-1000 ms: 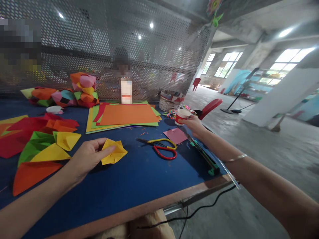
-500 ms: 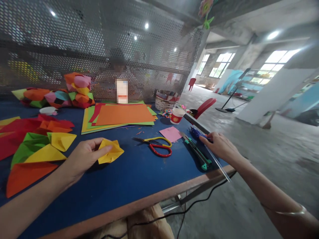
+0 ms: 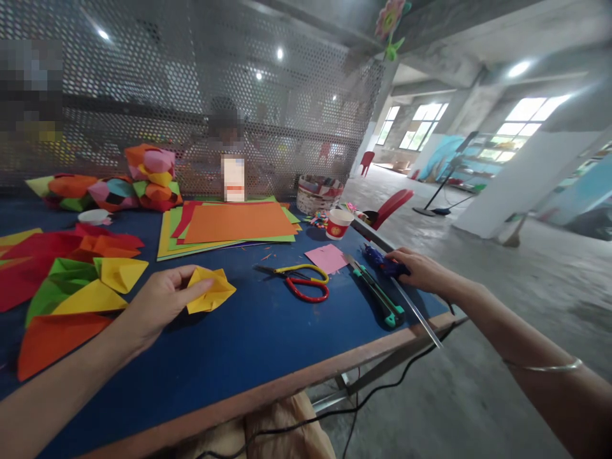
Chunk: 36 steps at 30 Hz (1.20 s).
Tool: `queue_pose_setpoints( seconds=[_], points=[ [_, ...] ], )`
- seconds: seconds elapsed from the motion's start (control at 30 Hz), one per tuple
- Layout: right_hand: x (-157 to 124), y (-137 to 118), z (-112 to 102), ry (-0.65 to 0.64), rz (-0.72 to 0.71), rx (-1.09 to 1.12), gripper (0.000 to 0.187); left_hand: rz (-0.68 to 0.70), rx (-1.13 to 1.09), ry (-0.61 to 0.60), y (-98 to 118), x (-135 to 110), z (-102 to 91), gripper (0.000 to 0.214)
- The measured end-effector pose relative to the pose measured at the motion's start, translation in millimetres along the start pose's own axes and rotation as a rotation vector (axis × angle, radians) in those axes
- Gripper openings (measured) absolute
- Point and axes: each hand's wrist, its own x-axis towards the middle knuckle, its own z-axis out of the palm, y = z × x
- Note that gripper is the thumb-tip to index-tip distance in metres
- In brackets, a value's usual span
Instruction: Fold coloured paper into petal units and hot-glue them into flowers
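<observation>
My left hand [image 3: 155, 303] pinches a folded yellow paper piece [image 3: 213, 292] between thumb and fingers, just above the blue table [image 3: 229, 376]. At the table's right edge my right hand [image 3: 421, 269] is closed around the handle of a blue glue gun [image 3: 377, 258], its fingers partly hidden. A long clear glue stick [image 3: 421, 319] sticks out from the gun's rear past the table edge. Left of the gun lie a green-and-black utility knife [image 3: 375, 292] and a pink paper square [image 3: 327, 258]. Scissors [image 3: 306, 282] with red and yellow handles lie between my hands.
Colored paper sheets [image 3: 239, 222] are stacked at the back. Folded paper pieces [image 3: 71, 287] lie at left, with finished paper balls [image 3: 153, 172] behind. A paper cup [image 3: 339, 224] and a woven basket [image 3: 318, 194] stand back right. A black cable [image 3: 382, 387] hangs below the edge.
My right hand has shifted slightly on the glue gun, and more of its handle shows. My left hand keeps the yellow paper nearly in place. The view has shifted a little.
</observation>
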Motion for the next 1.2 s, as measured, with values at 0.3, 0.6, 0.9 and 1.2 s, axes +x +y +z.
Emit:
queue_pose_setpoints(
  seconds=[0.3,0.6,0.9,1.2],
  points=[
    [2,2,0,0.062,0.034,-0.038,0.035,0.052,0.024,-0.009,0,0,-2.8,0.042],
    [-27,2,-22,0.275,0.155,0.029,0.026,0.044,0.011,-0.013,-1,0,-3.3,0.043],
    [-24,-97,-60,0.37,0.341,1.286,0.029,0.026,-0.01,-0.038,-6,4,-4.3,0.044],
    [-1,-245,-53,-0.118,0.018,1.472,0.018,0.103,0.068,-0.029,-6,8,-8.3,0.032]
  ],
)
